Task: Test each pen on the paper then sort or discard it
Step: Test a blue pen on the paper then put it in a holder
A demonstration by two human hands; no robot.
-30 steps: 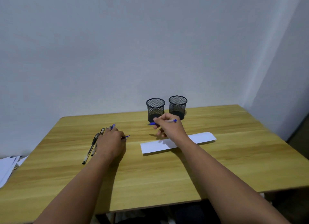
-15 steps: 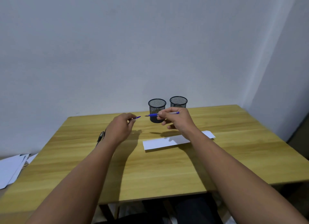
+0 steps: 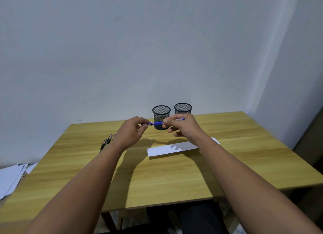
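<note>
While both hands meet over the desk (image 3: 174,181), the main risk is at the left end of the blue pen (image 3: 158,123): if the piece under my left fingertips is a cap, a crooked push or pull could let it slip and drop toward the black pens (image 3: 106,140) at the left, or jab ink onto my fingers. I cannot tell from here whether a cap is going on or coming off. Second risk, in my judgement: the pen is held up in front of the left mesh cup (image 3: 161,116), so a loose grip could send it into the wrong cup; the right mesh cup (image 3: 183,108) stands just beside it.

Left hand (image 3: 132,131): fingers curled in, thumb and fingertips pinched on the pen's left end. Nothing else touched.

Right hand (image 3: 181,127): thumb and forefinger closed on the barrel, roughly mid-length; the pale tail end sticks out to the right past the knuckles. Lower fingers loosely spread, free.

Pen roughly level, clear of the table. Paper strip (image 3: 172,149) lies below the right wrist, near but untouched. Loose white sheets (image 3: 10,178) sit off the desk's left edge.
</note>
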